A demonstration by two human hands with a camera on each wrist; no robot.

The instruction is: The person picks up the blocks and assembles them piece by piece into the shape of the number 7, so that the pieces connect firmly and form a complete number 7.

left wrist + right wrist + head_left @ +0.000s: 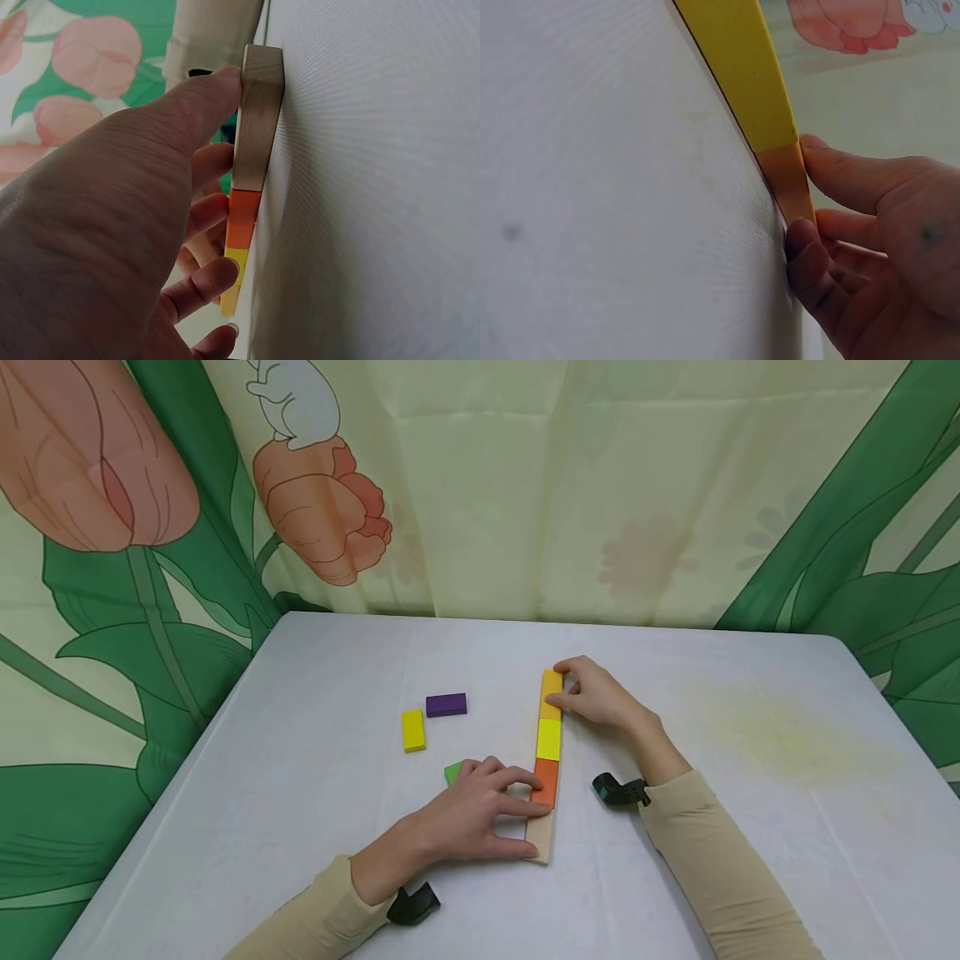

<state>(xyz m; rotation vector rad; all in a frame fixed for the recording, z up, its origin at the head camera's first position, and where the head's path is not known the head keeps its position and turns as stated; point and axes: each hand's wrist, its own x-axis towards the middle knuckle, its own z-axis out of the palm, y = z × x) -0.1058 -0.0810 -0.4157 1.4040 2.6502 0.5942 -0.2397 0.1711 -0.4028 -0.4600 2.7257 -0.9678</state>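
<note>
On the table, several blocks lie end to end in one straight row. A plain wood block point(540, 837) is nearest, followed by an orange block point(546, 781), a yellow block point(548, 739) and, farthest, an amber block point(551, 702). My left hand point(472, 814) rests on the near part: thumb on the plain wood block, extended fingers touching it and the orange block. My right hand point(600, 693) grips the amber block, its thumb on the top and fingers bent round the far end in the right wrist view. Beside my left fingers a green block point(452, 772) is partly hidden.
Left of the row lie a purple block point(446, 704) and a second yellow block point(413, 731). A white cloth covers the table point(300, 777). Behind it hangs a printed curtain point(487, 510). Black wrist cameras sit at both cuffs.
</note>
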